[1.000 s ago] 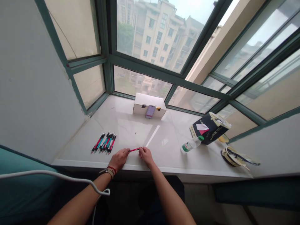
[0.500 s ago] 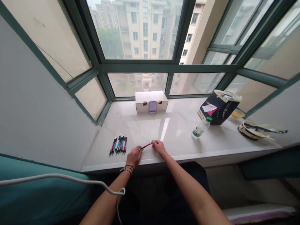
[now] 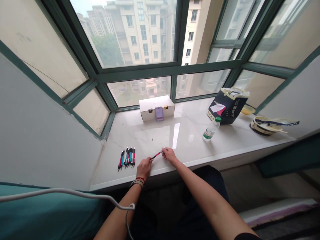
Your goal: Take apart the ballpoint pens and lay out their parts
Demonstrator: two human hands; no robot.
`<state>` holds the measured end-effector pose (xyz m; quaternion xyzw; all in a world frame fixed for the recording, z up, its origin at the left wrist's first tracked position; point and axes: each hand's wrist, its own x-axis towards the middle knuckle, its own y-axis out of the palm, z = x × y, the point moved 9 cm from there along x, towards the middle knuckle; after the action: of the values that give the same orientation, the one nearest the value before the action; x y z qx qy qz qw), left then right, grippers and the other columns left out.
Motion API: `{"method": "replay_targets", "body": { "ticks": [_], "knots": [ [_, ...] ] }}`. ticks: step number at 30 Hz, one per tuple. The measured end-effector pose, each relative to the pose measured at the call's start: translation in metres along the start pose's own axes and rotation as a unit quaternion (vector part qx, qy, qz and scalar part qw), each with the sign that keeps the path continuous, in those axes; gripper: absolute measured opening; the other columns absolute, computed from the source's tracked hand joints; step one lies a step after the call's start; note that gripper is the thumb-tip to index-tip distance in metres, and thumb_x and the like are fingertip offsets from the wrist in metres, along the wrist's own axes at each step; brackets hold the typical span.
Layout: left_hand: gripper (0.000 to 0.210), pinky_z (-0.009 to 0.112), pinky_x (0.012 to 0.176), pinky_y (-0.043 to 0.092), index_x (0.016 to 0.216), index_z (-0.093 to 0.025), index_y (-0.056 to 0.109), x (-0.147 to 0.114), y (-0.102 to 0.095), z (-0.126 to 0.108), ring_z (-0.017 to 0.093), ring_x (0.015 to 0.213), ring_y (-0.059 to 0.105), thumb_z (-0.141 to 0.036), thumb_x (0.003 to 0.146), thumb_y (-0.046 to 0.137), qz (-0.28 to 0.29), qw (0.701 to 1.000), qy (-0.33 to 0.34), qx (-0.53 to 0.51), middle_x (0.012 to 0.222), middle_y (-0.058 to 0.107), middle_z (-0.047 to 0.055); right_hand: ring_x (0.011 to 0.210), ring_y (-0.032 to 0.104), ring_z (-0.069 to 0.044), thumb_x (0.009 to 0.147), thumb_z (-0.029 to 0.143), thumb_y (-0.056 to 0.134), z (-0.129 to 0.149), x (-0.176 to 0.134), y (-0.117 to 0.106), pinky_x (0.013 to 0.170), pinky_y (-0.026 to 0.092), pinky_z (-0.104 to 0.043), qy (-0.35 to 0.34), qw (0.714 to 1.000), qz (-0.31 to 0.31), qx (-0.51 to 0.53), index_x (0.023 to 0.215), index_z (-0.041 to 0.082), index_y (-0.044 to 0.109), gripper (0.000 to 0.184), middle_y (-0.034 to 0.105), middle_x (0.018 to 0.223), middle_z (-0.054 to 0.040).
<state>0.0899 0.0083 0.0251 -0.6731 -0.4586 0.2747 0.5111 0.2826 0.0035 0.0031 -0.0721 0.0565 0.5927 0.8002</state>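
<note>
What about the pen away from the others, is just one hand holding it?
No, left hand and right hand hold the pen at opposite ends.

Smooth plastic-looking pen [image 3: 157, 155], glossy marble-look sill [image 3: 142, 131], clear plastic bottle [image 3: 211, 129], matt cardboard box [image 3: 156, 102].

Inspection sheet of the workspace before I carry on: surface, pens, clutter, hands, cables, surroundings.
Surface: glossy white ledge, a small dark speck on it.
Pens: red pen between the hands; other pens lie side by side to its left.
Clutter: white box with a purple item against its front; bottle, dark container and banded bowl at right.
Hands: left hand and right hand each grip an end of the red pen.
Cables: white cable looping across the lower left.
Surroundings: green window frame, buildings outside.
</note>
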Motion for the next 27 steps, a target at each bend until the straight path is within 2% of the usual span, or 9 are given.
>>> {"method": "replay_targets", "body": {
  "ticks": [11, 17, 21, 27],
  "knots": [
    [0.044, 0.025, 0.062, 0.032, 0.095, -0.023, 0.06, 0.0, 0.005, 0.006, 0.016, 0.075, 0.056, -0.042, 0.101, 0.021, -0.006, 1.0, 0.0, 0.022, 0.079, 0.059, 0.004, 0.042, 0.048, -0.011, 0.085, 0.05, 0.051, -0.006, 0.004, 0.002, 0.045, 0.039, -0.024, -0.008, 1.0, 0.006, 0.005, 0.06, 0.019, 0.053, 0.04, 0.056, 0.052, 0.0008],
    [0.034, 0.024, 0.067, 0.036, 0.107, -0.025, 0.058, -0.002, -0.004, -0.001, 0.016, 0.083, 0.059, -0.044, 0.1, 0.031, -0.017, 0.999, 0.015, -0.025, 0.086, 0.064, 0.003, 0.043, 0.05, -0.011, 0.086, 0.051, 0.05, -0.005, 0.004, -0.005, 0.046, 0.04, -0.023, 0.009, 0.999, -0.002, 0.036, 0.059, 0.018, 0.054, 0.042, 0.056, 0.05, 0.0],
    [0.031, 0.025, 0.071, 0.037, 0.105, -0.026, 0.059, -0.003, -0.009, -0.007, 0.016, 0.087, 0.059, -0.038, 0.1, 0.031, -0.021, 0.999, 0.022, -0.036, 0.091, 0.066, 0.003, 0.044, 0.051, -0.011, 0.086, 0.053, 0.05, -0.005, 0.005, -0.005, 0.046, 0.041, -0.023, 0.008, 0.999, 0.006, 0.036, 0.06, 0.018, 0.055, 0.044, 0.057, 0.05, -0.0007],
    [0.031, 0.025, 0.067, 0.036, 0.104, -0.024, 0.058, -0.002, -0.008, -0.005, 0.016, 0.083, 0.059, -0.041, 0.1, 0.031, -0.02, 0.999, 0.016, -0.027, 0.086, 0.065, 0.003, 0.043, 0.05, -0.011, 0.086, 0.053, 0.051, -0.007, 0.005, -0.002, 0.046, 0.041, -0.023, 0.003, 0.999, 0.017, 0.027, 0.06, 0.017, 0.055, 0.044, 0.056, 0.051, -0.0002]
  ]
}}
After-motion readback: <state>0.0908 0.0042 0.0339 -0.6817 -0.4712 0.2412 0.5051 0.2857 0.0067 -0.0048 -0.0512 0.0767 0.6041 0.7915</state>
